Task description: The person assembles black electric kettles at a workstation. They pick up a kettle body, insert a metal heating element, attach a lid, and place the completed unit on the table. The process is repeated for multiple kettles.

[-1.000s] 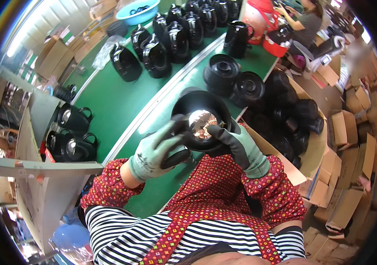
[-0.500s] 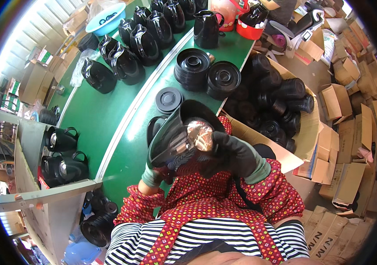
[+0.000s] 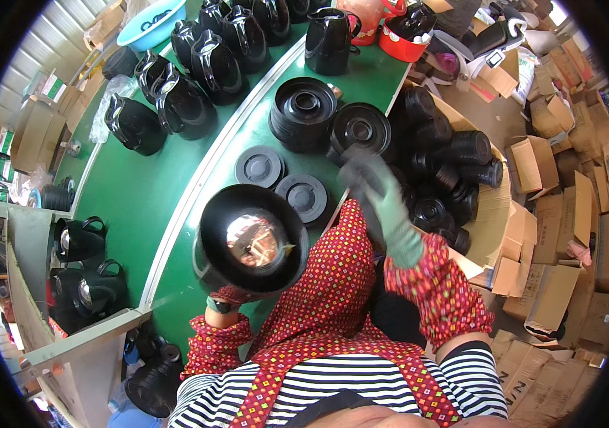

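My left hand [image 3: 227, 294], in a dark glove, is closed on a black jug [image 3: 254, 239], mostly hidden beneath it. The jug's round open end faces up and shows a shiny, mirror-like inside. My right hand [image 3: 367, 182], gloved with a green cuff, is off the jug and smeared by motion. It passes in front of the near edge of a stack of black ringed parts [image 3: 360, 132]; whether its fingers hold anything is unclear. Two flat black discs, one farther [image 3: 259, 166] and one nearer [image 3: 303, 198], lie between the jug and the stacks.
Another black stack [image 3: 304, 107] stands beyond the discs. Several black jugs [image 3: 183, 103] fill the far left of the green table [image 3: 176, 167], near a blue basin [image 3: 151, 28]. At right, a cardboard box [image 3: 493, 221] holds black parts. A metal frame [image 3: 76, 339] borders the left.
My right hand has left the jug and moved toward the stacks. The jug has shifted left and turned its open end upward. The nearer disc now shows beside it.
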Tool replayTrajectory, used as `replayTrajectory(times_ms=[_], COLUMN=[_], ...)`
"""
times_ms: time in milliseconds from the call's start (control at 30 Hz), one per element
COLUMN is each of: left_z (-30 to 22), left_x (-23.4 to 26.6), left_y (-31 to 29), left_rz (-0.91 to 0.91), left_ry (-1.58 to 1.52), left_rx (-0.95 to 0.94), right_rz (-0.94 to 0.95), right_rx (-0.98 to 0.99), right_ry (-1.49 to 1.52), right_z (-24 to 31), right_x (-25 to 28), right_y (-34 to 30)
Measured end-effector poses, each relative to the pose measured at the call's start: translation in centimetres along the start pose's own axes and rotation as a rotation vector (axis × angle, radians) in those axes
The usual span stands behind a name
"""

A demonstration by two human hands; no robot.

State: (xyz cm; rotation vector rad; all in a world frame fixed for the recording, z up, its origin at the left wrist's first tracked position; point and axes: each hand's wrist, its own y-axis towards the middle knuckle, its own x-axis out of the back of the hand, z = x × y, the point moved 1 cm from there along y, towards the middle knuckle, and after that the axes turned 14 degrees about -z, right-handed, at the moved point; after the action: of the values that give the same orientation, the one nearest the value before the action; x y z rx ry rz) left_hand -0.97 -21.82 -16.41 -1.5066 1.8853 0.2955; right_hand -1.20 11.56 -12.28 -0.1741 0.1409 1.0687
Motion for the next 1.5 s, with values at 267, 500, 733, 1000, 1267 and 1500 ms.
replayTrajectory(times_ms=[267, 500, 733, 1000, 1267, 1500], left_z=[-0.2, -2.2, 0.8, 5.2, 7.7, 5.7], left_x=[0.2, -4.6, -6.9, -8.2, -8.7, -3.1], left_y=[-0.6, -0.5, -1.1, -3.4, -5.1, -4.2], left_rz=[-0.168, -0.116, 0.034, 0.216, 0.292, 0.271], left_ry=[-0.219, -0.383, -0.214, -0.033, 0.074, 0.373], left_rx=[0.132, 0.270, 0.240, 0.318, 0.377, 0.253], right_rz=[-0.476, -0.518, -0.260, 0.106, 0.057, -0.051], right_rx=[0.019, 0.428, 0.060, -0.686, 0.379, -0.284], right_ry=[-1.023, -0.385, -0.023, 1.061, -0.116, 0.681], right_z=[-6.9, 0.7, -1.2, -0.3, 2.0, 3.5], right_x=[9.5, 4.3, 3.4, 3.5, 4.6, 10.6], right_y=[15.2, 6.6, -11.4, -19.2, -20.2, -18.8])
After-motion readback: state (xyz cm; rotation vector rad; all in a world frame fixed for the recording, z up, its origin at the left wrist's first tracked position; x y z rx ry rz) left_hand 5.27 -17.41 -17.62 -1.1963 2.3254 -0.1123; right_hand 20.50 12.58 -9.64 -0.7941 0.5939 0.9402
